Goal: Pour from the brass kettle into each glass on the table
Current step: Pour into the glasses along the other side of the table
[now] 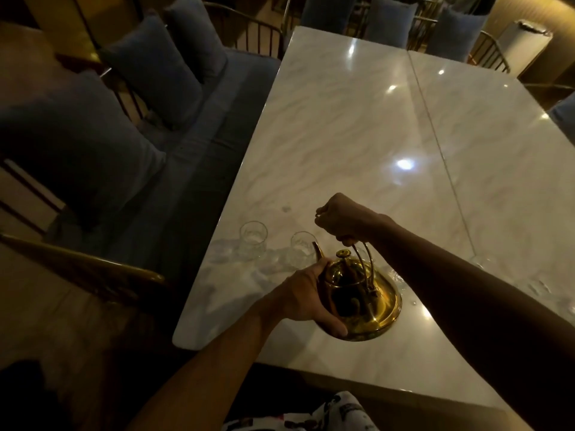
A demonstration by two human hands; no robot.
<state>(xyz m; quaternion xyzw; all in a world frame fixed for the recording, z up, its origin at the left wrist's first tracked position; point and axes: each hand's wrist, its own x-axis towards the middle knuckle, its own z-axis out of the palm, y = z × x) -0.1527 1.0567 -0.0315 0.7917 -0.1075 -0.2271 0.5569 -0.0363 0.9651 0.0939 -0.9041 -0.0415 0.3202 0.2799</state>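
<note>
The brass kettle sits low over the near part of the marble desk, whether resting or just lifted I cannot tell; the right hand is clenched around the top of its tall wire handle, and the left hand cups the kettle's left flank, thumb up by the spout. The spout points at the nearer glass, which stands just beyond it; the farther glass stands just left of that one. To pour well, I judge the right hand should carry the weight while the left tips the body slowly, spout held over the rim; the lid looks loose enough to mind. Both glasses stand near the desk's left edge, with a cushioned bench below; the desk's far side lies open, so moves are safer made rightward.
</note>
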